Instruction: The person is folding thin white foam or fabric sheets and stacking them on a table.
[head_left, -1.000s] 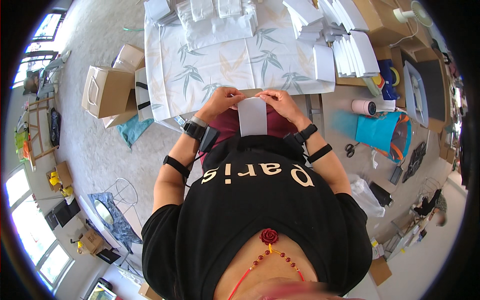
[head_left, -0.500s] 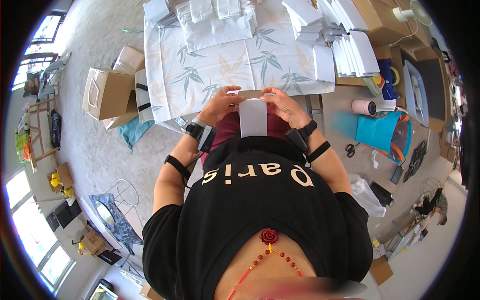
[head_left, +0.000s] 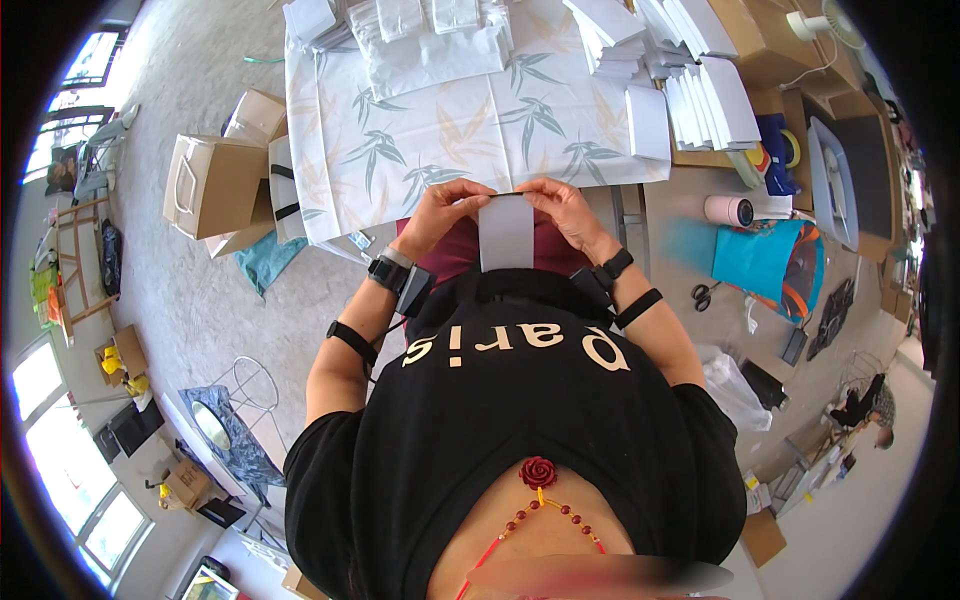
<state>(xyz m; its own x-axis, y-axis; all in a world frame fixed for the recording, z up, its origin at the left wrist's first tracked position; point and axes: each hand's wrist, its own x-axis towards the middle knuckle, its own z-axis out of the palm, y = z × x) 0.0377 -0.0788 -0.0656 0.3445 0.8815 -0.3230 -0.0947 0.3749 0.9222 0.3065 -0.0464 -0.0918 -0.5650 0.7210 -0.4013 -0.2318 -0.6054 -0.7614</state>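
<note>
A white folding paper box (head_left: pixel 507 238) lies lengthwise over my lap, its far end level with the table's near edge. My left hand (head_left: pixel 447 208) pinches the far left corner of the box between thumb and fingers. On the opposite corner, my right hand (head_left: pixel 562 207) grips in the same way, thumb toward me. Both hands' fingertips nearly meet along the box's top edge, where a thin dark line shows. The box's underside is hidden.
A table with a leaf-patterned cloth (head_left: pixel 440 135) stands ahead. On it lie clear plastic bags (head_left: pixel 430 60) and stacks of white boxes (head_left: pixel 710 105). Brown cartons (head_left: pixel 220 185) stand left. To the right are a pink bottle (head_left: pixel 728 211), a blue bag (head_left: pixel 765 265) and scissors (head_left: pixel 704 296).
The box's raised brownish end flap has folded down out of sight. Both hands have drawn inward, fingers closing on the far edge.
</note>
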